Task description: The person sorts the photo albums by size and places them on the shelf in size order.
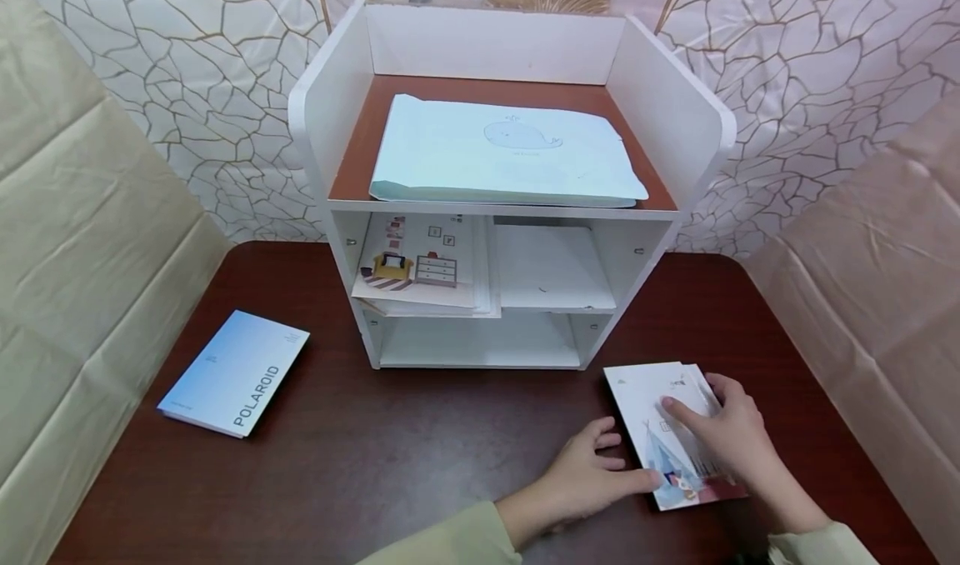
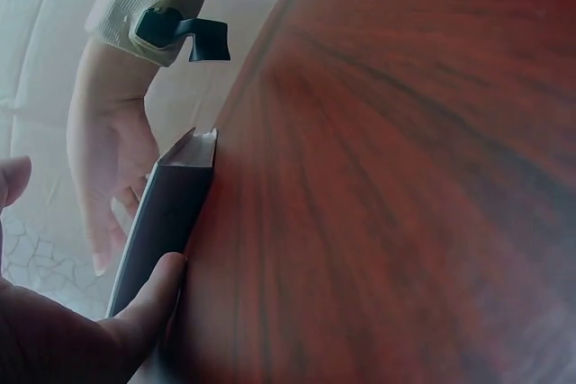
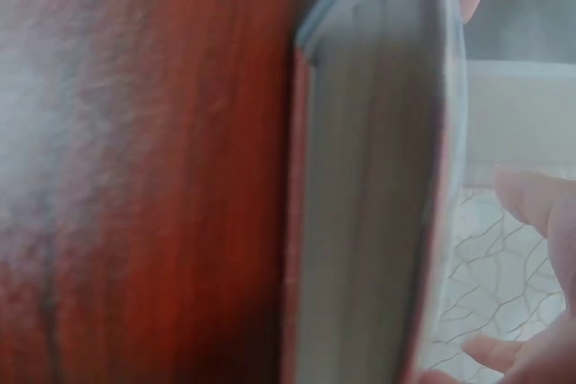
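A book with a white cover (image 1: 642,398), showing a blue tent drawing and a barcode, lies at the right of the table. My right hand (image 1: 727,432) grips its right side, thumb across the cover and fingers over the far edge. At its lower left corner, my left hand (image 1: 588,477) touches it with an extended thumb; the other fingers are spread and loosely bent. In the left wrist view that thumb (image 2: 153,303) is against the dark side of the book (image 2: 166,213). Thick page edges (image 3: 369,186) fill the middle of the right wrist view, blurred.
A white shelf unit (image 1: 480,352) stands at the back centre. A flat package with a whale drawing (image 1: 510,152) lies on top; illustrated books (image 1: 420,265) lie on its middle shelf. A blue POLAROID book (image 1: 232,373) lies at left on the dark wooden table (image 1: 420,457).
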### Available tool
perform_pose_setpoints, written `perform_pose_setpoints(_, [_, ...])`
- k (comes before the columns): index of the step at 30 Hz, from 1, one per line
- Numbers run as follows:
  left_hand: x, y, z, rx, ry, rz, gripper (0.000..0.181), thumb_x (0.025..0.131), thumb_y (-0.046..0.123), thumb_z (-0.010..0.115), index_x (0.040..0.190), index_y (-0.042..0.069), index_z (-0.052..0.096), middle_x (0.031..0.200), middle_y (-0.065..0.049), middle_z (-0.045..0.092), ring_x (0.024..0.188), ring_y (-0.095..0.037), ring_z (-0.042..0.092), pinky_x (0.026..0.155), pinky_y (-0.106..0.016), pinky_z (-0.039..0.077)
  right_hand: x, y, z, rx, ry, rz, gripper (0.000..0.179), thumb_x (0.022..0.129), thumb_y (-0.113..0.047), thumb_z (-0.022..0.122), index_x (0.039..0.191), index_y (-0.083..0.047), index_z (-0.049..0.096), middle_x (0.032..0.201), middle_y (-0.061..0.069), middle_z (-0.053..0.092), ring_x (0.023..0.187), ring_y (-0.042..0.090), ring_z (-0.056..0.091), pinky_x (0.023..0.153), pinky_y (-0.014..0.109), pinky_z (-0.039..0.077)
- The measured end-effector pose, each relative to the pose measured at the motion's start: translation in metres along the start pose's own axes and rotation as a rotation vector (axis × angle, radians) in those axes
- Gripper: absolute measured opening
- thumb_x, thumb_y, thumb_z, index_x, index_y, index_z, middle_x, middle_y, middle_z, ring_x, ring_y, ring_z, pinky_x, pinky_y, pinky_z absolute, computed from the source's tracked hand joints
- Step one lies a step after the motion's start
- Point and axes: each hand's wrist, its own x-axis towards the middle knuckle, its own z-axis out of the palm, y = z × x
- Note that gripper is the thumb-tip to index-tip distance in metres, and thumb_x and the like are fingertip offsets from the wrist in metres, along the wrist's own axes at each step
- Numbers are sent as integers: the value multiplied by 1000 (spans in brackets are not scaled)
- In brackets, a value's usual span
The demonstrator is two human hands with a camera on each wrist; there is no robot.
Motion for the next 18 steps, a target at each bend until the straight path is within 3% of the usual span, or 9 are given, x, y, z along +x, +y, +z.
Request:
perform_pose_setpoints(8, [-1,-2,5,6,-12,-6,75,74,27,85,137,12,49,119,3,61,98,-9,63,77,-22,50,8,15,-6,62,-133,172,111,86,-65,58,146,15,9,142,40,24,124,50,32,96,63,33])
perform_pose_setpoints(18, [1,-5,9,13,4,-15,76,72,25,86,137,16,47,116,4,59,93,-8,63,74,-22,51,14,16,-7,108,-230,214,115,84,-63,62,144,17,7,137,39,26,117,44,39,93,53,42])
